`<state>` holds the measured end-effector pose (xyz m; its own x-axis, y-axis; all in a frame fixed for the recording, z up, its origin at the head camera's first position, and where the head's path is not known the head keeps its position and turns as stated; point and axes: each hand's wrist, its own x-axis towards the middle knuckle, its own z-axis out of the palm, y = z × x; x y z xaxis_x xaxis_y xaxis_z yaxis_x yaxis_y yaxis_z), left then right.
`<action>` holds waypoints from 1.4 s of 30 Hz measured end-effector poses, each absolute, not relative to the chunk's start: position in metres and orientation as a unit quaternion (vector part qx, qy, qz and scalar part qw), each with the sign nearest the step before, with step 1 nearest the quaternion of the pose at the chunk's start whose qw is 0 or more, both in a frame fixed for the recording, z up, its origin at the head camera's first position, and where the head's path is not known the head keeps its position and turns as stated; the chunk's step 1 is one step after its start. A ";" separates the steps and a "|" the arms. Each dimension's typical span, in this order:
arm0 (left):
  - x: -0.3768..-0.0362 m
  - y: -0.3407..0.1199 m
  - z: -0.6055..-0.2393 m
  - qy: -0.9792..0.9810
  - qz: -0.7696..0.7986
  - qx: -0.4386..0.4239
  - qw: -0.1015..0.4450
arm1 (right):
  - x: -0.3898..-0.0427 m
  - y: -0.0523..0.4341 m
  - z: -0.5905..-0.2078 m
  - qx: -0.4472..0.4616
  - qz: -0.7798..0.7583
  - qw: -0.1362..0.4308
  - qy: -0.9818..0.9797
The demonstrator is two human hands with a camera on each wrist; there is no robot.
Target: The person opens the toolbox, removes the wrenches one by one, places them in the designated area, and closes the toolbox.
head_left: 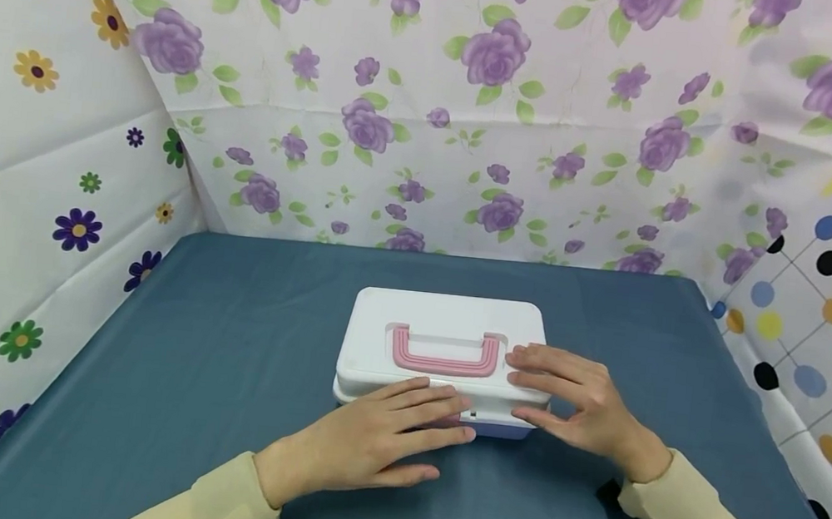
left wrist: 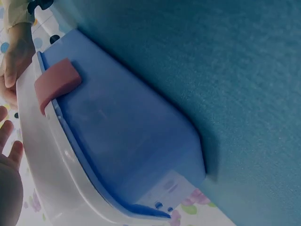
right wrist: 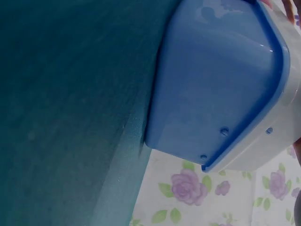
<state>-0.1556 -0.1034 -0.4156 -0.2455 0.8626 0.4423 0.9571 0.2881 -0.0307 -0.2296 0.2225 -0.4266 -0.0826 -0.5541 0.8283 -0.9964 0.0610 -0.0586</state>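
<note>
A storage box with a white lid (head_left: 371, 330), a blue base (left wrist: 127, 113) and a pink carrying handle (head_left: 443, 367) stands on the table. The handle lies folded flat in the lid's recess. On the front of the box is a pink latch (left wrist: 57, 82), mostly behind my left hand in the head view. My left hand (head_left: 384, 432) reaches across the front of the box, fingers extended toward the latch, thumb apart. At the lid's right end, my right hand (head_left: 583, 401) has its fingertips over the top edge and its thumb lower, by the front corner.
A blue cloth (head_left: 226, 358) covers the table under the box. Behind it hangs a white curtain with purple flowers (head_left: 496, 50). Patterned sheets stand at both sides, flowered at the left (head_left: 33, 256) and dotted at the right (head_left: 808, 331).
</note>
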 end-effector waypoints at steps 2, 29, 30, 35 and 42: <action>-0.154 -0.103 -0.418 -0.774 -0.123 -0.591 0.191 | -0.229 0.223 -0.429 0.592 0.345 0.321 -0.654; -0.149 -0.097 -0.430 -0.786 -0.023 -0.579 0.215 | -0.226 0.228 -0.430 0.568 0.347 0.291 -0.687; -0.149 -0.096 -0.430 -0.788 -0.016 -0.577 0.215 | -0.226 0.228 -0.430 0.567 0.347 0.291 -0.688; -0.150 -0.093 -0.434 -0.782 0.020 -0.578 0.232 | -0.226 0.228 -0.430 0.567 0.347 0.290 -0.688; -0.155 -0.094 -0.436 -0.763 0.101 -0.584 0.260 | -0.225 0.228 -0.429 0.565 0.346 0.289 -0.691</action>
<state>-0.1552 -0.0938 -0.4361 -0.1832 0.9428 0.2786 0.8379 0.2980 -0.4573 -0.2248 0.2275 -0.4294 -0.1945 -0.5805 0.7907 -0.9809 0.1226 -0.1512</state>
